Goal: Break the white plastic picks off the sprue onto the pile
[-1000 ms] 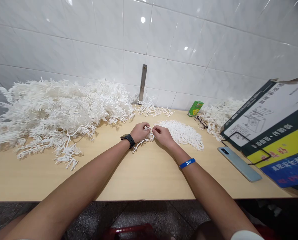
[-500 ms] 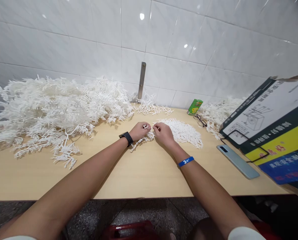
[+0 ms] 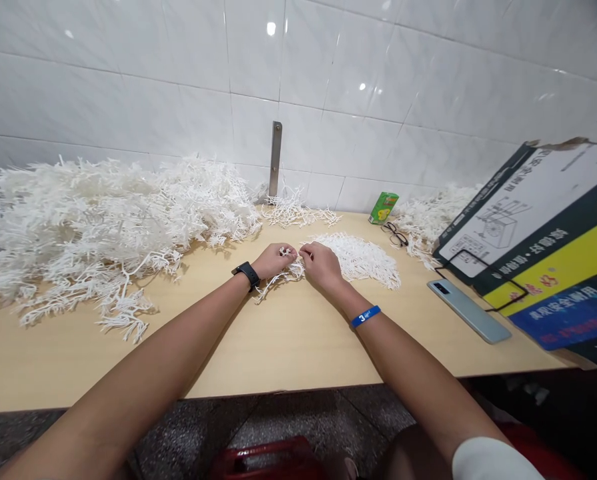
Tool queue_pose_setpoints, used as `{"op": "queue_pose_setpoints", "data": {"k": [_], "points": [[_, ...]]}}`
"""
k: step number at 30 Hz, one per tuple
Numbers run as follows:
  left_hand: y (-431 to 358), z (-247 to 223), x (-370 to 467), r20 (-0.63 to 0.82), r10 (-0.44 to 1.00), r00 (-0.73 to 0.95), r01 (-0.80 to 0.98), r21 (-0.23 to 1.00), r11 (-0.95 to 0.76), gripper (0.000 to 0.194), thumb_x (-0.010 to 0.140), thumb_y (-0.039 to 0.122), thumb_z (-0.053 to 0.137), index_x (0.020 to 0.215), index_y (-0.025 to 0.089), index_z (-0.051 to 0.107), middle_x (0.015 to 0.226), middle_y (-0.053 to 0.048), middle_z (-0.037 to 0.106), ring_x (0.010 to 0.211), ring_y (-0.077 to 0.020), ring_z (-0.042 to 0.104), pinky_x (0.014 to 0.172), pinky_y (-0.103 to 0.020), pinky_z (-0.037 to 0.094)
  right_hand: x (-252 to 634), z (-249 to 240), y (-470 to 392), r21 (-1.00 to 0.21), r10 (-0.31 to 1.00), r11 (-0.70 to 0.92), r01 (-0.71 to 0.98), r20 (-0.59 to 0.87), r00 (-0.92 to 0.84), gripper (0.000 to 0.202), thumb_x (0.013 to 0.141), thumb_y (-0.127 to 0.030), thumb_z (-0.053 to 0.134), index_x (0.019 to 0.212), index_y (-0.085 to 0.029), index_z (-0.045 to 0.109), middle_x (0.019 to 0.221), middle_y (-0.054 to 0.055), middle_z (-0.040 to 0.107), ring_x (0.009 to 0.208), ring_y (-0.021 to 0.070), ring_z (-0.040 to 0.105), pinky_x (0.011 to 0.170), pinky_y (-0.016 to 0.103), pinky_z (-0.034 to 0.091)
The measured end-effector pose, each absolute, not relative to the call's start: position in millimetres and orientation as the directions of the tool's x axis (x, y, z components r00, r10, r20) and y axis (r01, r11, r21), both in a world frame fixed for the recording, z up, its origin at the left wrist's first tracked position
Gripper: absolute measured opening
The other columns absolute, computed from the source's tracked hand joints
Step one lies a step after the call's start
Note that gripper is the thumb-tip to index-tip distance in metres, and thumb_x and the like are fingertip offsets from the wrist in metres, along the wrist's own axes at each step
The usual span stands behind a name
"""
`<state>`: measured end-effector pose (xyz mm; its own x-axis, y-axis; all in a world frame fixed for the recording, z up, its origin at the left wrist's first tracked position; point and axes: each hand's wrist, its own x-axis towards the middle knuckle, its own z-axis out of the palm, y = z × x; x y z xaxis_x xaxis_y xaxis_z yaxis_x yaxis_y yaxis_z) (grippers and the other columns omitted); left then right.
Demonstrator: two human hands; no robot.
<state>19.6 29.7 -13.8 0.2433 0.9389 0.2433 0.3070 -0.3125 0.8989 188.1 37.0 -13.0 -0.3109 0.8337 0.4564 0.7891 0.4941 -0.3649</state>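
My left hand (image 3: 274,260), with a black watch on its wrist, is closed around a white branched plastic piece (image 3: 267,288) whose strands hang down to the table. Right beside it, my right hand (image 3: 321,262) is pinched at the same piece, its fingertips close to the left ones; whatever tiny part lies between them is too small to name. Just behind and right of my right hand spreads a flat pile of small white pieces (image 3: 368,260). A large heap of white branched pieces (image 3: 103,213) covers the left of the table.
Along the wall are a metal bracket (image 3: 275,160), loose white strands (image 3: 298,212), a green box (image 3: 383,208), eyeglasses (image 3: 395,234) and another white heap (image 3: 435,213). On the right, a phone (image 3: 468,311) lies by a large printed carton (image 3: 538,247).
The whole view has shifted slightly, with the scene now a little further left. Both hands remain together at the white piece, with barely any change in their grip.
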Motion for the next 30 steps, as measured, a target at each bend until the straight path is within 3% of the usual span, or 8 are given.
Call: {"op": "queue_pose_setpoints", "data": {"k": [4,8,14,21,27,30], "points": [[26.5,-14.0,23.3,0.232,0.935,0.270,0.281,0.909,-0.307,0.024,0.071,0.037,0.062,0.075,0.013,0.064,0.064,-0.001,0.058,0.058,-0.0109,0.047,0.057,-0.024,0.037,187.9,-15.1,39.6,-0.372,0.829,0.503,0.780,0.464,-0.313,0.023,0.089,-0.024,0.048,0.085,-0.022,0.070,0.089,0.004,0.067,0.079,0.0175,0.057,0.063,0.027,0.033],[18.8,-14.6,34.9,0.201,0.899,0.390,0.239,0.920,-0.310,0.022,0.070,0.035,0.064,0.074,0.013,0.064,0.069,-0.001,0.060,0.063,-0.0112,0.050,0.062,-0.025,0.040,194.3,-15.7,49.5,-0.422,0.869,0.406,0.810,0.452,-0.200,0.021,0.085,-0.024,0.050,0.077,-0.021,0.069,0.083,0.005,0.067,0.074,0.0176,0.055,0.062,0.027,0.034],[20.4,-15.8,35.9,0.168,0.978,0.127,0.067,0.982,-0.177,0.022,0.072,0.035,0.064,0.080,0.015,0.059,0.069,0.001,0.057,0.057,-0.0087,0.047,0.056,-0.022,0.040,207.1,-15.5,59.0,-0.543,0.840,0.439,0.716,0.530,-0.112,0.024,0.087,-0.026,0.048,0.085,-0.020,0.070,0.089,0.006,0.069,0.080,0.0191,0.059,0.074,0.030,0.042],[20.9,-14.9,32.8,0.178,0.982,0.068,-0.020,0.984,-0.178,0.025,0.071,0.036,0.067,0.083,0.016,0.059,0.082,-0.004,0.064,0.071,-0.0121,0.056,0.058,-0.022,0.044,209.5,-12.7,55.4,-0.543,0.798,0.436,0.717,0.602,-0.029,0.035,0.088,-0.020,0.040,0.107,-0.017,0.070,0.105,0.011,0.067,0.096,0.0227,0.059,0.088,0.036,0.043],[21.8,-16.5,34.9,0.199,0.979,0.047,0.020,0.980,-0.200,0.025,0.071,0.036,0.067,0.082,0.015,0.060,0.077,-0.002,0.060,0.066,-0.0108,0.053,0.059,-0.023,0.045,196.1,-6.8,42.1,-0.623,0.803,0.579,0.525,0.547,-0.236,0.028,0.088,-0.037,0.051,0.093,-0.018,0.070,0.096,0.007,0.068,0.082,0.0172,0.059,0.075,0.029,0.045],[22.6,-16.4,33.9,0.215,0.976,0.013,0.062,0.974,-0.216,0.025,0.072,0.037,0.066,0.083,0.015,0.061,0.075,-0.001,0.059,0.062,-0.0102,0.052,0.058,-0.023,0.044,190.3,-7.0,38.3,-0.624,0.806,0.588,0.515,0.503,-0.312,0.025,0.086,-0.039,0.057,0.089,-0.019,0.070,0.090,0.005,0.068,0.076,0.0155,0.057,0.071,0.028,0.044]]}}
